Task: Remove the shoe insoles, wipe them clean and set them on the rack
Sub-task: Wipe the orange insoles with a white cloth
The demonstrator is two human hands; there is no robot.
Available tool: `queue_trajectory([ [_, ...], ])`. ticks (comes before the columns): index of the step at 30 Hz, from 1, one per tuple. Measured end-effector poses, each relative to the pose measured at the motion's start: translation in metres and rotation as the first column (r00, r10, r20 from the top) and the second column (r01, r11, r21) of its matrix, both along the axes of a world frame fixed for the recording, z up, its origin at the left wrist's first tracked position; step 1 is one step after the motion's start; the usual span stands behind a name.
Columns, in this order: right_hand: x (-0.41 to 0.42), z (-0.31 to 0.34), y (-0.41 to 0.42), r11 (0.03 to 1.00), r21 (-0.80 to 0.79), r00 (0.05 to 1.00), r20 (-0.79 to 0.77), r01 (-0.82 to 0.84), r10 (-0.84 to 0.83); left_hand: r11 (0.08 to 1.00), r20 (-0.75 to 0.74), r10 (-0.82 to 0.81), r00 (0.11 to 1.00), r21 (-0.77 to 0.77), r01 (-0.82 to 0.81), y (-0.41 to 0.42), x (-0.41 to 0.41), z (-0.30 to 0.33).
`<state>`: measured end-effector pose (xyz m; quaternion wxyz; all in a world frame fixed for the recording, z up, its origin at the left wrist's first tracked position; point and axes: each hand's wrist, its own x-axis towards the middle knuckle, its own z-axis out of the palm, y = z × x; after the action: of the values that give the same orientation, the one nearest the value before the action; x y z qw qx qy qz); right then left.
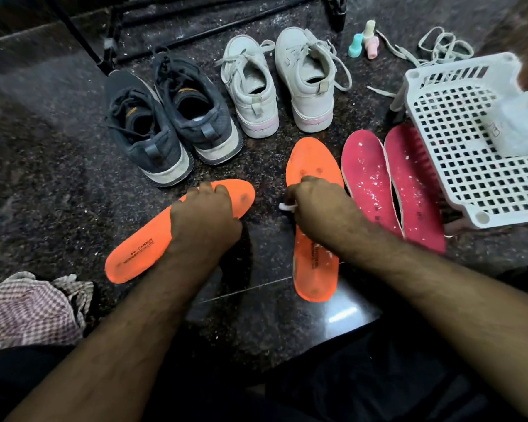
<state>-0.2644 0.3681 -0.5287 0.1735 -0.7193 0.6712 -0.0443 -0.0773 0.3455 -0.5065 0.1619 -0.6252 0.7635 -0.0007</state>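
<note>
Two orange insoles lie on the dark stone floor. My left hand [206,214] rests on the left orange insole [141,251], fingers curled over its far edge. My right hand [317,205] presses on the right orange insole [313,269] and holds a small white thing [285,207] at its left edge; what it is cannot be made out. Two pink insoles [369,184] speckled with white bits lie to the right, next to the white plastic rack [470,166]. The dark grey shoes [165,117] and white shoes [287,83] stand behind.
A checked cloth [31,309] lies at the lower left. Small pastel bottles [365,41] and loose laces [433,47] sit at the back right. A black metal frame [195,28] stands behind the shoes. A white plastic bag [521,123] lies on the rack.
</note>
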Motion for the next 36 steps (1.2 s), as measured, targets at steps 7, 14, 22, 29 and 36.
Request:
queue_trajectory([
  [7,-0.022,0.021,-0.013,0.998,0.048,0.993,0.113,0.038,-0.043,0.933,-0.390,-0.315,0.865,0.036,0.357,0.007,-0.024,-0.017],
  [14,-0.031,0.007,-0.013,0.998,0.061,1.000,-0.016,0.026,-0.025,0.844,-0.382,-0.451,0.806,0.110,0.525,0.003,-0.020,-0.034],
  [22,-0.017,0.002,-0.011,0.995,0.030,0.995,0.007,-0.097,0.097,0.840,-0.268,-0.508,0.818,0.055,0.540,-0.007,-0.007,-0.029],
  [29,-0.017,0.014,-0.012,0.993,0.037,0.993,0.059,-0.109,0.107,0.862,-0.249,-0.465,0.849,0.090,0.499,-0.009,-0.005,-0.038],
  [36,0.001,0.027,0.011,0.925,0.278,0.963,-0.009,-0.258,0.271,0.875,-0.248,-0.446,0.860,0.081,0.477,-0.007,-0.003,-0.039],
])
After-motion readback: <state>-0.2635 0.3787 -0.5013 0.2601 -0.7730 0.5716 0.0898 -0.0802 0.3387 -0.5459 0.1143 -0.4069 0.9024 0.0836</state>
